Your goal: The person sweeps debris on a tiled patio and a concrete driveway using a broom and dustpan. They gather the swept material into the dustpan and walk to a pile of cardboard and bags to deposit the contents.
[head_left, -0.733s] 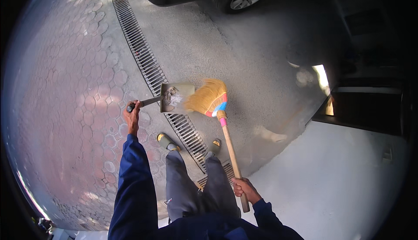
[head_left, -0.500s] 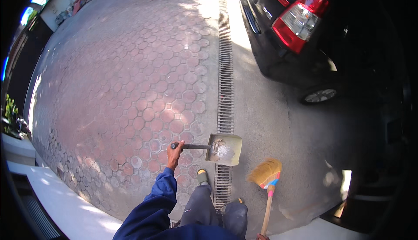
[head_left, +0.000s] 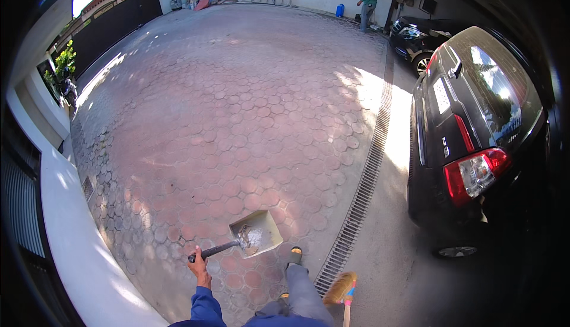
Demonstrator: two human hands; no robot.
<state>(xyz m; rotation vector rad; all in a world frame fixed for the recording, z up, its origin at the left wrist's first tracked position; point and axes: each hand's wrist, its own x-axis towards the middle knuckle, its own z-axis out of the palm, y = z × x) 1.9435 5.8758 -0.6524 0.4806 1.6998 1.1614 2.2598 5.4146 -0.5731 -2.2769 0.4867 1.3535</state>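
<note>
A: Left hand [head_left: 200, 266] status?

B: Grip wrapped tight round the dark handle end of the dustpan [head_left: 256, 234]. Pan held off the paved driveway [head_left: 237, 107], some grey dirt in the tray.

A: Axis?

B: The handle runs from the hand up and to the right; the tray sits ahead and to the right of the grip, open mouth facing away from the person. It's roughly level, maybe slightly tilted.

A: Right hand?

B: Out of frame below the bottom edge, so can't tell its grip. Only the broom [head_left: 341, 288] head shows, orange bristles near the drain grate [head_left: 362, 190], right of the person's foot.

A: Nearer hand to the pan?

B: Left, and it already has it. The black car [head_left: 475, 143] is well apart to the right.
</note>
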